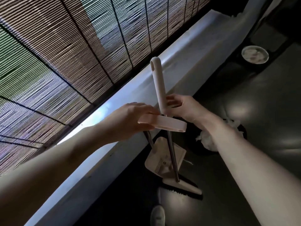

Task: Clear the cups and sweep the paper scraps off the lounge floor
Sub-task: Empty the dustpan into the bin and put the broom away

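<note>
Now my left hand (130,118) is clenched around the flat pale dustpan handle (169,125), while my right hand (185,106) curls its fingers round the upright broom handle (158,82). Below them, the dustpan (161,162) and broom head (184,187) rest on the dark floor (244,160) beside the white ledge (101,144), near a bin (243,132) of crumpled paper (206,141).
</note>
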Demonstrator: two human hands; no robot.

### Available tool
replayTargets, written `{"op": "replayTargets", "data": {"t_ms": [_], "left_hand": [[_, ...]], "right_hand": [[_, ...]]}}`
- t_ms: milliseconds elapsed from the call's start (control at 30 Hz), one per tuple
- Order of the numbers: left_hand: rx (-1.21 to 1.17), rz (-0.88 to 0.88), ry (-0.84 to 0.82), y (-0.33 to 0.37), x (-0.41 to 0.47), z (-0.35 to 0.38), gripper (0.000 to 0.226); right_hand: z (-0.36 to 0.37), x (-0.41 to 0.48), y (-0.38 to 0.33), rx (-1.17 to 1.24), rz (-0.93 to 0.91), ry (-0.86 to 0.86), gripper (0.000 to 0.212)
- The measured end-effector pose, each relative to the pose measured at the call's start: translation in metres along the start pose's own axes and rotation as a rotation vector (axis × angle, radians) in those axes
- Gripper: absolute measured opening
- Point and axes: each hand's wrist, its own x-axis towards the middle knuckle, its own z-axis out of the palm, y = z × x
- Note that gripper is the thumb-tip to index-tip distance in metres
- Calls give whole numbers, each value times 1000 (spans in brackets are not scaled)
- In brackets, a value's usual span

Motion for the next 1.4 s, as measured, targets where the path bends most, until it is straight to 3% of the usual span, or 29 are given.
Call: {"op": "replayTargets", "data": {"t_ms": [100, 400, 533, 700, 867, 1000, 1167, 1400], "left_hand": [[8, 2, 30, -3, -5, 0, 38], [14, -10, 50, -10, -8, -3, 42], [9, -13, 38, -17, -8, -2, 38], [5, 32, -55, -24, -10, -3, 27], [23, 85, -90, -29, -13, -3, 28], [-18, 54, -126, -30, -6, -2, 17], [-23, 58, -81, -28, -2, -5, 40], [0, 63, -39, -27, 1, -1, 45]], "right_hand": [[0, 3, 2, 2, -13, 8, 46], [-6, 17, 10, -81, -11, 55, 41], [-3, 23, 9, -237, -73, 152, 28], [9, 29, 7, -429, -143, 216, 29], [-4, 26, -15, -570, -136, 14, 26], [-6, 31, -27, -511, -157, -58, 30], [-1, 35, -7, -311, -91, 52, 29], [-3, 36, 2, -282, -63, 62, 31]]}}
